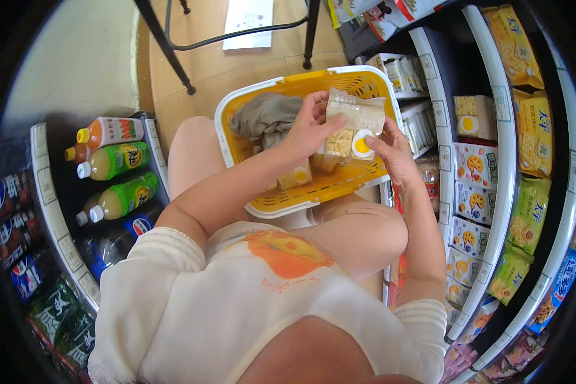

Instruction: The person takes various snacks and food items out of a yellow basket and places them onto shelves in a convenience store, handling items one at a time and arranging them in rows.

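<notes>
My left hand (312, 125) grips the upper left side of a clear plastic pack of cube-shaped snacks (340, 144), its thumb across the front. On the pack's right side, my right hand (396, 151) pinches the lower part, with the thumb at the printed halved egg. The pack is tilted above a yellow plastic basket (329, 192) with a white rim. Inside the basket lie a crumpled grey cloth (269, 113) and more snack packs (296, 177), partly hidden by my left forearm. A similar egg-printed pack (475, 117) stands on the shelf to the right.
Tiered shelves on my right hold biscuit boxes (475, 163) and yellow biscuit bags (533, 134). Drink bottles (125, 194) lie on a shelf at left. Beyond the basket are black metal furniture legs (308, 41) and a white paper sheet (248, 24) on the tiled floor.
</notes>
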A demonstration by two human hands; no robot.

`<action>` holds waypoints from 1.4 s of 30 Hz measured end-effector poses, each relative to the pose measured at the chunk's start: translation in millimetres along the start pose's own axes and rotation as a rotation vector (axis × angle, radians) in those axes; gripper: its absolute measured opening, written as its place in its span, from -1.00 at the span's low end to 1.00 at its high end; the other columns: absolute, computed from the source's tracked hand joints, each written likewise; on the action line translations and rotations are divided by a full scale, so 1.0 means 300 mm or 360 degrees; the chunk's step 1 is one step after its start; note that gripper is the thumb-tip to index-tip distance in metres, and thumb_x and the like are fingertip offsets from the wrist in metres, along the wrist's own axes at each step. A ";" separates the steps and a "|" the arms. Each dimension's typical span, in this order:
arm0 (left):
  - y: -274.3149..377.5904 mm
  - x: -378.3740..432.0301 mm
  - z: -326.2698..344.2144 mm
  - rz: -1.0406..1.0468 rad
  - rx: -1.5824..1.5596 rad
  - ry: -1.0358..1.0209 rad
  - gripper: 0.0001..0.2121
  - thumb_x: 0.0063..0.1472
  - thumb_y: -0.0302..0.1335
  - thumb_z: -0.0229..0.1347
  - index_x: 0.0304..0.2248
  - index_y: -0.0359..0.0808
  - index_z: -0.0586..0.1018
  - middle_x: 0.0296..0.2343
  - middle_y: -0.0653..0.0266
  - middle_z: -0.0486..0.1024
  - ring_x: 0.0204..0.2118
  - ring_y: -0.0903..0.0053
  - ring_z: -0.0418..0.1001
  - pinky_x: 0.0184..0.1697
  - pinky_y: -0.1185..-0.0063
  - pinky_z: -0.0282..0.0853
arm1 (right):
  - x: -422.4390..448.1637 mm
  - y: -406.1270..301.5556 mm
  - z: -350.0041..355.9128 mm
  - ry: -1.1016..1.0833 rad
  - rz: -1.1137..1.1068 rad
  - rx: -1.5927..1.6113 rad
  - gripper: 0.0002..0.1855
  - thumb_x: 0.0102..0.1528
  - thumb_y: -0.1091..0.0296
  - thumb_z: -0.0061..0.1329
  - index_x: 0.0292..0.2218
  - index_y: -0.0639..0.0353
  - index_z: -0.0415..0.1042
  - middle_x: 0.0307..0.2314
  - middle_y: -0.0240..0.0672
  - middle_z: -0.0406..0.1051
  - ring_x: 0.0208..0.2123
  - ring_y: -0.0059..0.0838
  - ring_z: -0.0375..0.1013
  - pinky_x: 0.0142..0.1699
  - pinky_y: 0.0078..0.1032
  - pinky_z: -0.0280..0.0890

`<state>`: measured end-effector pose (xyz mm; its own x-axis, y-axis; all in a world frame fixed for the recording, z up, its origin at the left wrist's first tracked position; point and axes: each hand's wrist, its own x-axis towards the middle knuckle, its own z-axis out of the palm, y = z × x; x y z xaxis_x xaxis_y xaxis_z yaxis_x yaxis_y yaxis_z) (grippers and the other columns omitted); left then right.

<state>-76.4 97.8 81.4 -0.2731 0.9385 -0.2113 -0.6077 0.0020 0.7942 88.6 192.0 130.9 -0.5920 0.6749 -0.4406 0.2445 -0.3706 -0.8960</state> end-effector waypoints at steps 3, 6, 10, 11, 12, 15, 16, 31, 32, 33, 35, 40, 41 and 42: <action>0.040 -0.006 -0.018 0.0035 0.0051 0.0025 -0.52 0.15 -0.49 0.05 0.01 -0.28 0.11 -0.09 0.19 0.27 -0.06 0.53 0.27 -0.01 0.55 0.23 | 0.020 -0.024 0.026 -0.0084 -0.0033 0.0020 -0.39 -0.09 0.45 0.11 0.00 0.24 0.17 -0.21 -0.32 0.31 -0.16 -0.50 0.31 -0.03 -0.56 0.20; 0.059 -0.011 -0.021 0.0060 0.0053 0.0081 -0.53 0.15 -0.48 0.06 0.00 -0.29 0.13 -0.12 0.19 0.29 -0.07 0.53 0.28 -0.01 0.54 0.23 | 0.029 -0.034 0.045 -0.0114 -0.0052 0.0019 -0.39 -0.08 0.44 0.09 0.00 0.25 0.16 -0.22 -0.32 0.32 -0.17 -0.51 0.31 -0.03 -0.57 0.19; 0.097 -0.014 0.001 -0.0010 0.0033 0.0138 -0.52 0.15 -0.47 0.06 0.01 -0.30 0.12 -0.12 0.18 0.30 -0.07 0.53 0.28 -0.02 0.54 0.24 | 0.038 -0.042 0.052 -0.0106 -0.0003 0.0103 -0.40 -0.08 0.43 0.10 -0.01 0.25 0.17 -0.20 -0.32 0.30 -0.20 -0.53 0.31 -0.07 -0.58 0.21; 0.105 -0.012 0.004 -0.0020 0.0020 0.0144 -0.51 0.15 -0.47 0.06 0.02 -0.29 0.12 -0.12 0.18 0.30 -0.07 0.53 0.28 -0.02 0.54 0.24 | 0.042 -0.039 0.048 -0.0096 -0.0007 0.0094 -0.40 -0.09 0.42 0.11 -0.02 0.26 0.18 -0.21 -0.32 0.29 -0.21 -0.52 0.31 -0.09 -0.56 0.21; 0.109 -0.009 0.003 -0.0031 0.0009 0.0150 -0.50 0.15 -0.47 0.06 0.02 -0.29 0.11 -0.12 0.18 0.30 -0.07 0.53 0.28 -0.02 0.54 0.25 | 0.047 -0.034 0.046 -0.0086 -0.0012 0.0087 -0.40 -0.10 0.41 0.11 -0.03 0.26 0.18 -0.21 -0.31 0.29 -0.22 -0.51 0.31 -0.11 -0.55 0.22; 0.049 0.022 -0.010 0.0151 0.0302 0.0189 -0.50 0.16 -0.40 0.05 0.03 -0.27 0.12 -0.12 0.18 0.30 -0.07 0.55 0.27 -0.04 0.54 0.26 | 0.069 -0.001 0.054 0.0331 -0.0507 -0.0724 -0.38 -0.14 0.39 0.14 -0.05 0.28 0.19 -0.26 -0.26 0.28 -0.25 -0.40 0.31 -0.14 -0.47 0.22; 0.050 0.014 0.020 0.0055 0.0266 0.0177 -0.51 0.16 -0.38 0.05 0.03 -0.27 0.14 -0.11 0.19 0.30 -0.07 0.55 0.28 -0.04 0.53 0.27 | 0.080 0.011 0.069 0.0523 -0.0751 -0.1126 -0.37 -0.16 0.39 0.15 -0.06 0.29 0.19 -0.28 -0.24 0.28 -0.26 -0.35 0.31 -0.15 -0.43 0.22; 0.032 0.063 -0.104 -0.0306 -0.0439 -0.0274 -0.46 0.01 -0.53 0.10 0.02 -0.22 0.22 -0.12 0.33 0.35 -0.07 0.52 0.34 0.00 0.48 0.28 | 0.055 -0.021 0.145 0.0793 -0.1098 -0.1117 -0.70 -0.05 0.45 0.07 -0.23 0.24 0.35 -0.37 -0.25 0.31 -0.42 -0.49 0.34 -0.42 -0.61 0.28; 0.031 0.059 -0.103 -0.0304 -0.0463 -0.0285 -0.44 0.00 -0.56 0.10 0.02 -0.21 0.21 -0.12 0.33 0.34 -0.06 0.52 0.33 0.01 0.48 0.27 | 0.061 -0.013 0.135 0.0693 -0.1034 -0.1015 -0.64 -0.05 0.44 0.07 -0.18 0.24 0.32 -0.37 -0.28 0.30 -0.42 -0.51 0.33 -0.42 -0.64 0.28; 0.036 0.058 -0.103 -0.0305 -0.0462 -0.0280 -0.43 -0.01 -0.58 0.10 0.03 -0.21 0.20 -0.11 0.33 0.34 -0.05 0.51 0.32 0.02 0.48 0.26 | 0.063 -0.010 0.137 0.0653 -0.1032 -0.0961 -0.64 -0.05 0.44 0.07 -0.18 0.24 0.32 -0.37 -0.29 0.30 -0.42 -0.52 0.33 -0.41 -0.65 0.28; 0.047 0.054 -0.103 -0.0304 -0.0461 -0.0267 -0.39 -0.04 -0.63 0.10 0.04 -0.21 0.19 -0.10 0.32 0.33 -0.02 0.50 0.30 0.05 0.47 0.23 | 0.065 -0.009 0.144 0.0569 -0.1027 -0.0853 -0.65 -0.04 0.45 0.06 -0.18 0.24 0.33 -0.37 -0.30 0.30 -0.42 -0.54 0.32 -0.41 -0.66 0.28; 0.049 0.064 -0.131 -0.0226 -0.0406 -0.0306 -0.34 -0.07 -0.69 0.10 0.06 -0.21 0.17 -0.08 0.31 0.31 0.01 0.49 0.27 0.08 0.48 0.17 | 0.062 -0.006 0.147 0.0521 -0.0986 -0.0838 -0.67 -0.04 0.48 0.05 -0.19 0.23 0.33 -0.37 -0.32 0.29 -0.42 -0.56 0.32 -0.42 -0.67 0.27; 0.050 0.064 -0.134 -0.0212 -0.0381 -0.0321 -0.34 -0.07 -0.69 0.10 0.07 -0.22 0.17 -0.07 0.31 0.30 0.01 0.49 0.26 0.09 0.49 0.17 | 0.063 -0.003 0.146 0.0513 -0.0986 -0.0846 -0.67 -0.04 0.48 0.04 -0.19 0.23 0.34 -0.37 -0.33 0.29 -0.42 -0.57 0.32 -0.42 -0.67 0.27; 0.052 0.062 -0.134 -0.0198 -0.0380 -0.0320 -0.33 -0.08 -0.69 0.10 0.07 -0.22 0.16 -0.07 0.30 0.30 0.01 0.49 0.26 0.09 0.49 0.16 | 0.064 -0.001 0.146 0.0509 -0.0995 -0.0838 -0.67 -0.04 0.48 0.05 -0.19 0.23 0.34 -0.37 -0.33 0.29 -0.42 -0.57 0.32 -0.42 -0.67 0.27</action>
<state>-121.1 101.4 67.0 -0.0474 0.9855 -0.1627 -0.7913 0.0623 0.6082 43.7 177.1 125.1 -0.5115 0.8316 0.2163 0.3168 0.4165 -0.8522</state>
